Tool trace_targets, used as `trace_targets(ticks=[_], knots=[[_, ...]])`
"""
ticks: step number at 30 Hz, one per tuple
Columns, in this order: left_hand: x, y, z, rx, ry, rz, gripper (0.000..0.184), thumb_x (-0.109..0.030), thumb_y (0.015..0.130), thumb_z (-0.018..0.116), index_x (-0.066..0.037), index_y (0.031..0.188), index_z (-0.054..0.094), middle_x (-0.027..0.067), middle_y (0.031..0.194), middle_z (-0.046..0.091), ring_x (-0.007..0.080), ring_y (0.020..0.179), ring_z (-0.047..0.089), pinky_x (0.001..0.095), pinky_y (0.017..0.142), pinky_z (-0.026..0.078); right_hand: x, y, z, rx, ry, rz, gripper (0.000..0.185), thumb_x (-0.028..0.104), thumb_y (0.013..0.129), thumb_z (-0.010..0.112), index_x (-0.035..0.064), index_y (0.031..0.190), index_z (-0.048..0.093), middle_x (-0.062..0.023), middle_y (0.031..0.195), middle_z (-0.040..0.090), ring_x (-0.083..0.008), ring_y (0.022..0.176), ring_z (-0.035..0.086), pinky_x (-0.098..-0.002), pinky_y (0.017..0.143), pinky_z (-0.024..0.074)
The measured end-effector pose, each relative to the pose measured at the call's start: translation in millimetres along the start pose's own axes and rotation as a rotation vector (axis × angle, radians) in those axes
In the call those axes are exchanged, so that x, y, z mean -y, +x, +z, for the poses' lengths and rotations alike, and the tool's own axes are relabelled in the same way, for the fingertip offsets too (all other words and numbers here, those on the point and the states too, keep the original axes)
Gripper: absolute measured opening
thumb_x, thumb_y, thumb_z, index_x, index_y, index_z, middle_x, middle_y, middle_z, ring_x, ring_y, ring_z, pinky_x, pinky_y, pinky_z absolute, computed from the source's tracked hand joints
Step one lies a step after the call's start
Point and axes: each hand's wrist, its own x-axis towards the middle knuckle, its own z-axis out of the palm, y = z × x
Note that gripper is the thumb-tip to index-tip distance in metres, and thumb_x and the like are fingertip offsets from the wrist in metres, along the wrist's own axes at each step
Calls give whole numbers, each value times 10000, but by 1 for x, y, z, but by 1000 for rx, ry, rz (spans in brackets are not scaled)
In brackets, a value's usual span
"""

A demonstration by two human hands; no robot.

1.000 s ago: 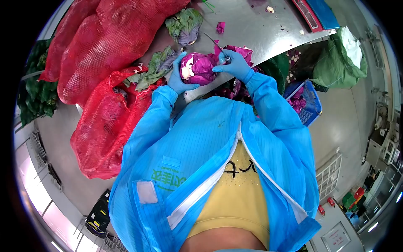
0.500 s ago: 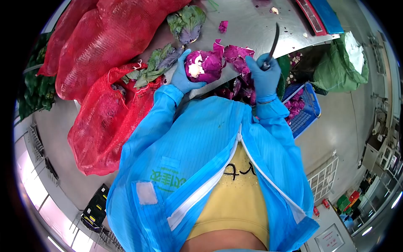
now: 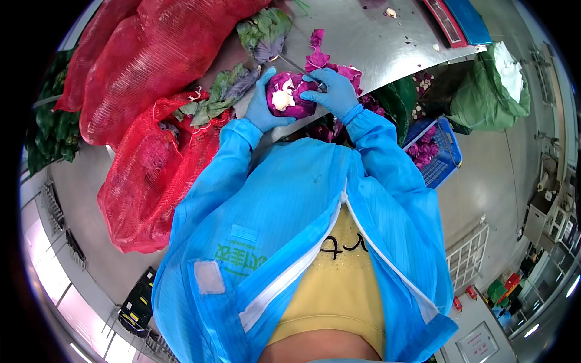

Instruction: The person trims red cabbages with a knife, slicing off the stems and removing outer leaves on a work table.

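A red cabbage (image 3: 305, 107), its pale cut stem facing me, sits in the grip of my left hand (image 3: 261, 107), gloved in blue. My right hand (image 3: 336, 92), also gloved, is closed round the handle of a knife (image 3: 294, 65) and lies against the cabbage's right side. The thin blade points up and to the left, over the top of the cabbage. Loose purple leaves (image 3: 316, 58) lie just beyond it on the metal table (image 3: 375, 45). Green-purple outer leaves (image 3: 226, 94) rest left of my left hand.
Red mesh sacks (image 3: 160, 51) fill the left side, and an opened mesh sack (image 3: 158, 163) hangs nearer me. At right stand a blue basket (image 3: 446, 151) with purple pieces and a green sack (image 3: 487, 100). A red and blue object (image 3: 457, 24) lies at the table's far right.
My right hand has moved left with the knife, from beside the table edge to the cabbage. The blade has swung from upright to slanting left. My left hand still holds the cabbage.
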Motion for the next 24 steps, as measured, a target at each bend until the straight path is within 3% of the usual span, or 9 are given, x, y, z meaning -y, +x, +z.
trace_targets(ticks=[3,6,8,9,15,17,19,20,24], knots=[[-9,4,-4,60,-32,-85,1208,-163,446,869,-56,1403,140,151,1296,427,264,1189,461,370,1027,382,0,2,-3,-33,-208,-73,453,292,683,794,54,1025,617,-23,877,601,-134,774,550,-269,688,462],[-14,5,-4,69,-99,-136,1186,-157,451,865,-56,1398,157,153,1291,429,264,1184,464,371,1027,382,-3,7,-2,-59,13,-54,404,299,696,789,51,949,595,-12,798,550,-116,758,521,-260,678,450],[-14,4,-5,75,-43,-108,1185,-157,453,865,-61,1398,156,154,1291,429,266,1188,462,373,1026,383,-3,7,-9,204,319,219,349,250,710,783,57,912,573,3,803,530,-105,753,502,-257,677,439],[-13,4,-6,72,14,-79,1184,-158,454,865,-66,1398,156,156,1292,428,268,1191,461,375,1024,385,-4,5,-8,199,319,220,349,250,710,783,57,912,573,3,803,530,-105,753,502,-257,677,439],[4,4,-3,-10,-28,-82,1204,-188,452,891,-74,1394,150,162,1295,426,282,1205,454,379,1027,379,-8,-34,-15,22,397,-7,310,171,711,779,63,936,594,3,836,573,-90,815,526,-267,732,447],[8,7,-3,-11,-82,-106,1204,-194,457,898,-73,1392,150,166,1298,423,288,1204,453,380,1030,375,-27,-49,-24,-228,618,350,320,183,706,784,53,934,602,-35,894,575,-135,834,560,-289,773,466],[5,7,-4,-17,-116,-100,1199,-188,461,897,-77,1394,151,167,1298,421,290,1206,449,378,1031,374,-63,-59,-32,-330,-248,344,414,221,676,804,38,987,601,-86,972,560,-205,859,588,-316,800,480],[12,6,-4,4,-162,-137,1150,-144,477,894,-79,1391,198,152,1374,342,272,1254,388,387,1055,343,-57,-61,-30,-385,-273,315,507,290,653,814,29,1030,597,-116,1005,538,-249,868,591,-331,793,484],[1,11,-3,-12,-101,-138,1202,-203,451,905,-62,1392,171,172,1298,417,289,1209,446,379,1029,378,-13,-39,-4,-328,-51,87,584,368,637,804,44,1074,591,-108,988,548,-240,868,592,-338,776,484]])
